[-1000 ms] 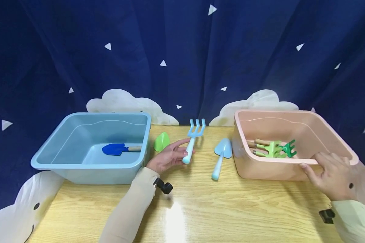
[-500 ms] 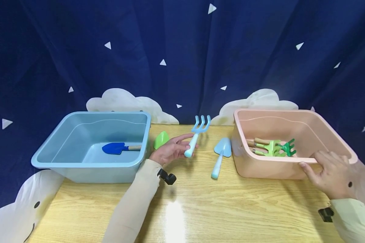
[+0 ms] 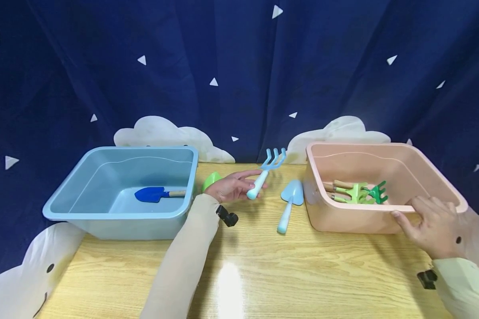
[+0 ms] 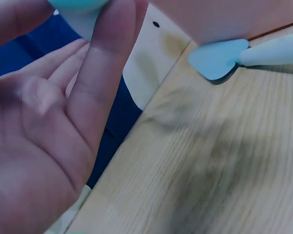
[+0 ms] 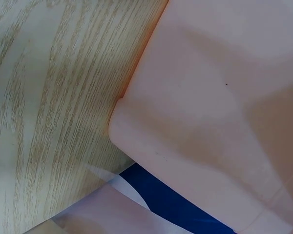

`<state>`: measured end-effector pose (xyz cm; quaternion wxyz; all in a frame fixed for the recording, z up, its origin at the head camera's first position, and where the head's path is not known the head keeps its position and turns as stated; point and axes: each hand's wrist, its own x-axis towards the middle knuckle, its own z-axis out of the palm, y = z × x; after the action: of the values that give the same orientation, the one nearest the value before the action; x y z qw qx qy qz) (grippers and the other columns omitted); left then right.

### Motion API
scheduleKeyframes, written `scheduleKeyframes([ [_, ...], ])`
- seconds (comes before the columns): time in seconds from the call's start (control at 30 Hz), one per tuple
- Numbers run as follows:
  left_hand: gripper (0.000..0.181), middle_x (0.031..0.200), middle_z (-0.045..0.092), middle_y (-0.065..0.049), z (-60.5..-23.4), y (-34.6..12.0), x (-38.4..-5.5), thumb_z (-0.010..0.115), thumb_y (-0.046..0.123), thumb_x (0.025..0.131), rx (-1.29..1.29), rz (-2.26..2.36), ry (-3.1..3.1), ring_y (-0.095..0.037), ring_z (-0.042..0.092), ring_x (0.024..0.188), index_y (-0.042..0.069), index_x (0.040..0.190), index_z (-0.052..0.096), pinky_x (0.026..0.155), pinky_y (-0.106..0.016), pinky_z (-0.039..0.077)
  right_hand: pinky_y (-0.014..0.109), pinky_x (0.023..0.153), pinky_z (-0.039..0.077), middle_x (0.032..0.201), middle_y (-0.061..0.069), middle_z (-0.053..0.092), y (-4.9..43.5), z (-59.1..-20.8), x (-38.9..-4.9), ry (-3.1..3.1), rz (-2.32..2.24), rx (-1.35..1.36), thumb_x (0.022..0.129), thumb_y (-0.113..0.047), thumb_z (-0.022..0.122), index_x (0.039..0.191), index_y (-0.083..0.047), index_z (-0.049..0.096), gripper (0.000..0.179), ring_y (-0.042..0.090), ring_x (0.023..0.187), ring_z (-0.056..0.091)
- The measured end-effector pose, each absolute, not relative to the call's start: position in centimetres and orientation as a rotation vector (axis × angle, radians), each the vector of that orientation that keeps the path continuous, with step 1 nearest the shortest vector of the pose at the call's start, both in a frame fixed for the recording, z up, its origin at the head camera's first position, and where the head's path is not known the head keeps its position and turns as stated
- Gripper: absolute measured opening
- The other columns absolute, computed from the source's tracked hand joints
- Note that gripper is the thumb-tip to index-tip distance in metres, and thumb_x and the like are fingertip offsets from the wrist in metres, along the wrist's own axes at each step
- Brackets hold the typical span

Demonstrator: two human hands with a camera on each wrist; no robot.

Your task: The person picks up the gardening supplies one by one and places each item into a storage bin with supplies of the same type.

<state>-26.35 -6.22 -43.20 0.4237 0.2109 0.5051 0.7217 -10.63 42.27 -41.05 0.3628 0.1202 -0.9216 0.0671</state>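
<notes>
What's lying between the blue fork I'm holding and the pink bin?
In the head view, the light blue trowel lies on the table between the blue fork and the pink bin.

Wooden table (image 3: 311, 270); on it: blue bin (image 3: 131, 228); green tool (image 3: 211, 180); pale-blue trowel (image 3: 288, 207); pink bin (image 3: 355, 220)

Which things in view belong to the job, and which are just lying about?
Likely part of the job:
light-blue fork, held in the left hand
pink bin, gripped by the right hand, green forks inside
blue bin, blue trowel inside
light-blue trowel, partly hidden green tool, between the bins

Apparently just setting:
table
dark curtain
white cloud shapes
</notes>
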Motion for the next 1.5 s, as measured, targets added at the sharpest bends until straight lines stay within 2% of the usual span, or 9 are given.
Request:
scheduleKeyframes([
  [0.07, 0.058, 0.140, 0.039, -0.025, -43.1, -6.0, -26.6, 0.049, 0.002, 0.087, 0.538, 1.797, 1.252, -0.020, 0.067, 0.092, 0.020, 0.141, 0.034, 0.084, -0.031, 0.051, 0.040, 0.059, 0.021, 0.061, 0.006, 0.050, 42.3, -41.1, -10.6, -2.369, 0.175, 0.318, 0.072, -0.055, 0.064, 0.071, -0.009, 0.054, 0.047, 0.029, 0.063, 0.044],
  [0.17, 0.058, 0.140, 0.039, -0.025, -43.0, -5.9, -26.9, 0.047, -0.001, 0.088, 0.532, 1.790, 1.245, -0.020, 0.067, 0.092, 0.020, 0.141, 0.034, 0.084, -0.030, 0.052, 0.039, 0.059, 0.021, 0.061, 0.006, 0.051, 42.4, -41.2, -10.6, -2.371, 0.178, 0.323, 0.072, -0.054, 0.064, 0.069, -0.010, 0.054, 0.046, 0.028, 0.062, 0.044],
  [0.5, 0.055, 0.128, 0.055, -0.013, -41.7, -6.1, -27.5, 0.042, -0.002, 0.091, 0.566, 1.748, 1.303, -0.019, 0.065, 0.092, 0.016, 0.141, 0.032, 0.084, -0.029, 0.051, 0.040, 0.060, 0.021, 0.064, 0.007, 0.053, 42.3, -41.1, -10.6, -2.373, 0.159, 0.324, 0.072, -0.055, 0.063, 0.073, -0.009, 0.056, 0.047, 0.030, 0.066, 0.047],
  [0.73, 0.055, 0.122, 0.059, -0.009, -40.3, -5.1, -27.8, 0.047, 0.001, 0.089, 0.573, 1.736, 1.325, -0.021, 0.065, 0.091, 0.017, 0.141, 0.034, 0.088, -0.033, 0.050, 0.042, 0.059, 0.021, 0.062, 0.006, 0.051, 42.5, -40.8, -10.6, -2.367, 0.165, 0.333, 0.072, -0.055, 0.063, 0.072, -0.010, 0.055, 0.046, 0.030, 0.062, 0.045],
  [0.83, 0.056, 0.125, 0.058, -0.012, -39.6, -4.6, -27.8, 0.049, 0.001, 0.088, 0.606, 1.753, 1.329, -0.020, 0.065, 0.090, 0.017, 0.140, 0.034, 0.091, -0.036, 0.048, 0.043, 0.059, 0.021, 0.059, 0.005, 0.048, 42.6, -40.8, -10.7, -2.370, 0.163, 0.347, 0.072, -0.053, 0.065, 0.070, -0.010, 0.053, 0.044, 0.030, 0.059, 0.044],
  [0.93, 0.057, 0.134, 0.050, -0.019, -39.0, -4.1, -27.8, 0.048, 0.001, 0.088, 0.625, 1.764, 1.328, -0.019, 0.064, 0.092, 0.017, 0.141, 0.034, 0.092, -0.038, 0.047, 0.042, 0.059, 0.021, 0.057, 0.003, 0.045, 42.8, -40.8, -10.8, -2.379, 0.168, 0.357, 0.071, -0.051, 0.066, 0.067, -0.012, 0.051, 0.042, 0.028, 0.056, 0.043],
  [1.07, 0.059, 0.139, 0.041, -0.023, -38.2, -3.6, -28.0, 0.049, -0.001, 0.087, 0.583, 1.757, 1.355, -0.020, 0.066, 0.091, 0.018, 0.141, 0.034, 0.085, -0.033, 0.051, 0.042, 0.059, 0.020, 0.059, 0.002, 0.047, 42.8, -41.1, -10.9, -2.392, 0.189, 0.354, 0.070, -0.049, 0.068, 0.066, -0.013, 0.051, 0.040, 0.027, 0.058, 0.044],
  [1.2, 0.060, 0.139, 0.041, -0.023, -36.9, -3.2, -28.4, 0.051, -0.002, 0.086, 0.547, 1.721, 1.394, -0.021, 0.066, 0.088, 0.020, 0.140, 0.035, 0.079, -0.029, 0.053, 0.042, 0.060, 0.021, 0.062, 0.004, 0.052, 42.8, -41.2, -10.8, -2.386, 0.176, 0.349, 0.070, -0.051, 0.067, 0.069, -0.012, 0.053, 0.042, 0.027, 0.063, 0.045],
  [1.5, 0.063, 0.136, 0.048, -0.017, -33.8, -2.5, -29.2, 0.054, 0.000, 0.085, 0.534, 1.543, 1.537, -0.015, 0.064, 0.084, 0.023, 0.140, 0.035, 0.082, -0.031, 0.051, 0.040, 0.060, 0.021, 0.064, 0.003, 0.050, 42.7, -41.1, -10.5, -2.395, 0.179, 0.338, 0.071, -0.050, 0.066, 0.072, -0.012, 0.054, 0.040, 0.027, 0.065, 0.045],
])
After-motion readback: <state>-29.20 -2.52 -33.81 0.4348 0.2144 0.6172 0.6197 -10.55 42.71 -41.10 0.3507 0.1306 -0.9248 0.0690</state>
